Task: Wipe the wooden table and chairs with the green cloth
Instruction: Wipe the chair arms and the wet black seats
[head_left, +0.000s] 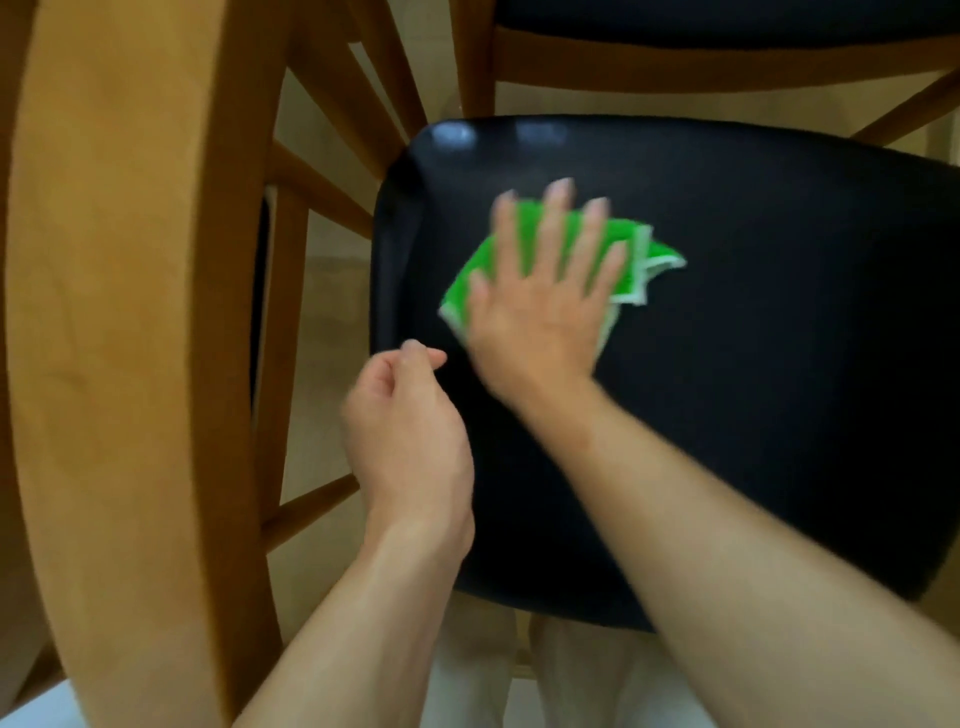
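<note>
A folded green cloth (652, 260) with pale edges lies on the black padded seat (779, 364) of a wooden chair. My right hand (545, 301) presses flat on the cloth with fingers spread, covering most of it. My left hand (410, 431) hovers at the seat's left edge, loosely curled with thumb against fingertips and nothing in it. The chair's curved wooden backrest (130, 338) rises close on the left. Motion blur softens both hands.
A second wooden chair (701, 67) with a black seat stands just beyond, at the top. Wooden rungs and slats (317, 187) cross on the left over a pale floor (332, 291). Light trouser legs (571, 675) show below the seat's near edge.
</note>
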